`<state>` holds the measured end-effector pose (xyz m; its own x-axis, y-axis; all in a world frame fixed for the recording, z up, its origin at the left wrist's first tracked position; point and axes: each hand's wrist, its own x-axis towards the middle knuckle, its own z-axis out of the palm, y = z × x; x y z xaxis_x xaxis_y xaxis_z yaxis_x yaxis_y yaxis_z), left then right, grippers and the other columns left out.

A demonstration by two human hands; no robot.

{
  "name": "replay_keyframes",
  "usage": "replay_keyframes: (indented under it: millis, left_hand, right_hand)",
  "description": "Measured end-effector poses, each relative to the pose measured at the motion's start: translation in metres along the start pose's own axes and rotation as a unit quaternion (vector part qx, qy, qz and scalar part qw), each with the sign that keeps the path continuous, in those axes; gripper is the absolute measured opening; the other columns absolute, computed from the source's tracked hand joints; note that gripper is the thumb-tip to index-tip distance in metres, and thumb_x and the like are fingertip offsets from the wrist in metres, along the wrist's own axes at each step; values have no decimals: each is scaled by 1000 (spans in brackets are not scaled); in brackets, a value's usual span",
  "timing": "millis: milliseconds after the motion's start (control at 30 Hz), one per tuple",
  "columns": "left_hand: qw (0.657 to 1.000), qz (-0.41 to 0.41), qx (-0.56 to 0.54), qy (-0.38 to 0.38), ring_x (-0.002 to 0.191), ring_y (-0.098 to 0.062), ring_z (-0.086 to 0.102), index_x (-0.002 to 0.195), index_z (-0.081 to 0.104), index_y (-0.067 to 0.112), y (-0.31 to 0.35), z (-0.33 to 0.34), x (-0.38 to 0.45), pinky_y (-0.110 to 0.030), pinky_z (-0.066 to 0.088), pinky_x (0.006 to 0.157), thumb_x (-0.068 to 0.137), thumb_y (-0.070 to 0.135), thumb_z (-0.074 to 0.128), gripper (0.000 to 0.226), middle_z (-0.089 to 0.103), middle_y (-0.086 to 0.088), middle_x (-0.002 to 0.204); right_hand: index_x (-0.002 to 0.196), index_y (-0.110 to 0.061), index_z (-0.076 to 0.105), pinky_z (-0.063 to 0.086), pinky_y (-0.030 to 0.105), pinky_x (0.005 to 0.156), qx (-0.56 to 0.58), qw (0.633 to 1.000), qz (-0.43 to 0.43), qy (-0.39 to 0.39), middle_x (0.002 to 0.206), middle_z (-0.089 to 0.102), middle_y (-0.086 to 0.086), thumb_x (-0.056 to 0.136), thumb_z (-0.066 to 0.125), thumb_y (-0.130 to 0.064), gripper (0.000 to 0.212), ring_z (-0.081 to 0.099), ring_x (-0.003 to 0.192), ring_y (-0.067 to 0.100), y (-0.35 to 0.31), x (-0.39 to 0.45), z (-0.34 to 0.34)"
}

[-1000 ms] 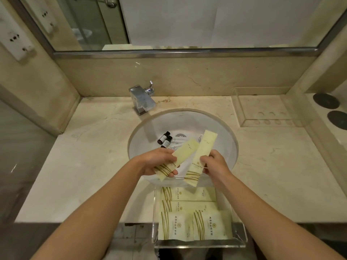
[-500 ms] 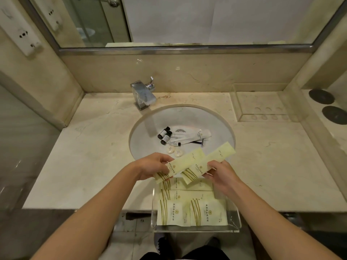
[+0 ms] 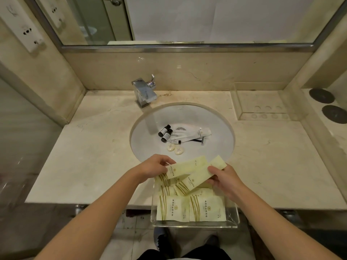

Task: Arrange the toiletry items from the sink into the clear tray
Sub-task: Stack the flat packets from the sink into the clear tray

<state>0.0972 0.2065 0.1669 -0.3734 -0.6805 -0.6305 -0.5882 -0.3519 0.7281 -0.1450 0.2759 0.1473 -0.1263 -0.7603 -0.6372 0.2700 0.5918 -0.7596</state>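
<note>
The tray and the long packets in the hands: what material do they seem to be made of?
The clear tray looks like thick glossy acrylic: see-through walls with bright edges, though glass is possible. The long packets, held by the left hand and right hand, look like matte pale-yellow paper or paper-like film, flat with printed stripes.

At a marble worktop, a person's left hand and right hand each pinch a long pale-yellow packet, the left packet overlapping the right packet, above the far end of a clear tray already holding similar sachets. In the white sink lie two dark bottles, two oval soaps, a small tube, a razor and a white wrapped item. A chrome tap stands behind.
</note>
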Motion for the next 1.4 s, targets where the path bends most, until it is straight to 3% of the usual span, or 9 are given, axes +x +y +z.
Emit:
replay_keyframes:
  millis: [133,267,367,500,733,867,1033,1233,1400]
  left_hand:
    - [999,6,-10,35,84,-19,66,100,68,21,1,-2,1,-32,57,77,88,-5,49,34,68,-12,100]
    - [999,12,5,53,86,-23,69,99,69,20,0,-3,2,-31,57,73,88,-4,51,32,70,-14,103]
    - [998,13,28,52,91,-24,70,98,69,22,-1,-2,3,-30,57,72,89,-2,52,31,71,-11,101]
    - [995,25,84,53,75,-12,63,104,69,20,0,-1,7,-22,49,63,90,2,54,27,67,-5,90]
    - [982,68,167,51,89,-21,68,95,71,17,0,4,11,-36,57,84,83,1,59,23,72,-6,92]
    - [965,90,237,65,92,-20,64,100,68,16,-1,14,12,-33,54,85,82,4,61,23,69,-8,97]
    - [913,149,370,92,89,-16,61,98,65,18,-7,26,8,-35,53,80,85,13,57,16,69,3,97]
    - [861,237,414,177,92,-20,56,103,63,14,-24,26,0,-26,43,70,86,17,64,17,59,0,102]
    - [859,219,409,218,83,-18,49,100,57,16,-30,14,-2,-22,34,69,82,29,69,26,50,2,99]
  right_hand:
    - [105,-1,60,60,42,75,38,999,8,-5,105,70,17,89,55,8,19,69,97,32,9,-5,5]
    - [110,-3,61,56,49,87,63,998,30,-7,107,70,17,87,60,6,25,69,99,31,21,-2,8]
    - [109,-9,63,58,43,84,-68,997,-21,8,106,70,10,88,63,-8,21,70,92,24,16,-2,6]
    - [96,-13,60,52,34,68,-186,974,-106,75,83,65,4,88,61,-9,9,62,74,19,0,1,-2]
    - [79,-18,61,46,25,62,-401,906,-126,51,72,60,0,81,59,-1,17,54,66,13,1,1,-15]
    - [98,-21,53,46,24,56,-455,880,-130,41,78,60,-2,83,59,-5,23,57,71,15,6,-3,-12]
    - [113,-28,41,52,33,67,-544,826,-133,55,84,61,-4,82,61,-13,39,58,83,17,14,0,-5]
    - [107,-21,47,50,34,70,-587,792,-150,77,89,62,-2,82,62,-18,29,53,88,19,22,-2,-5]
    - [98,-19,48,47,33,69,-575,798,-151,100,89,58,-1,80,64,-19,23,51,86,18,24,-1,-3]
